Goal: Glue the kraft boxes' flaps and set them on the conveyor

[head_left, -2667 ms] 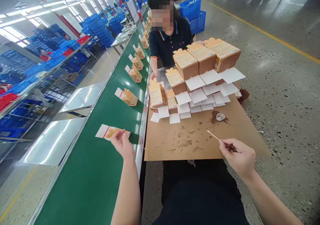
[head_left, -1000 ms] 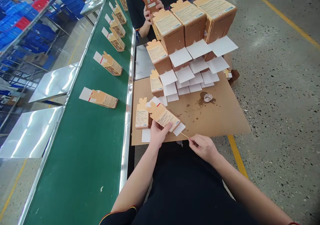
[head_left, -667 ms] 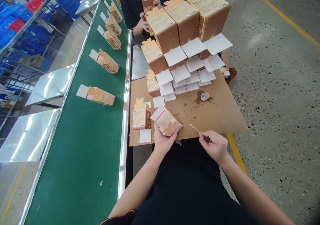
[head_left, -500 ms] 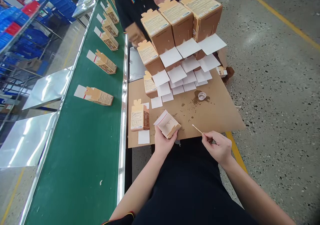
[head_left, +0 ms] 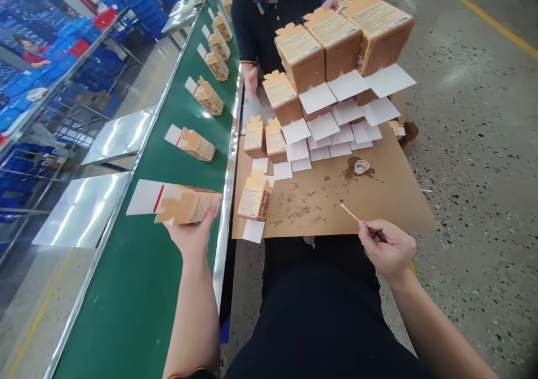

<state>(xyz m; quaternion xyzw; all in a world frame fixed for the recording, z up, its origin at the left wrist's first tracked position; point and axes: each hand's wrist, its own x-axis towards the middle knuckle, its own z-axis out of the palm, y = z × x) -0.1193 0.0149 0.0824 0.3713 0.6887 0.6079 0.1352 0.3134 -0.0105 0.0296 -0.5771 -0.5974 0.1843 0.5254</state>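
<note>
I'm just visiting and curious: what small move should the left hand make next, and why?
I'd probably have the left hand set its box on the green belt and ease its grip open: it holds the box over that belt, where similar boxes sit in a row, white flaps open like its own.

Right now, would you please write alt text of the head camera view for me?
The person's left hand holds a tan cardboard box with a white flap at a green conveyor belt, while the right hand holds a thin cotton swab. Beside the belt, stacked brown cardboard boxes stand on a brown tabletop; a person in a dark shirt is behind them.
</note>
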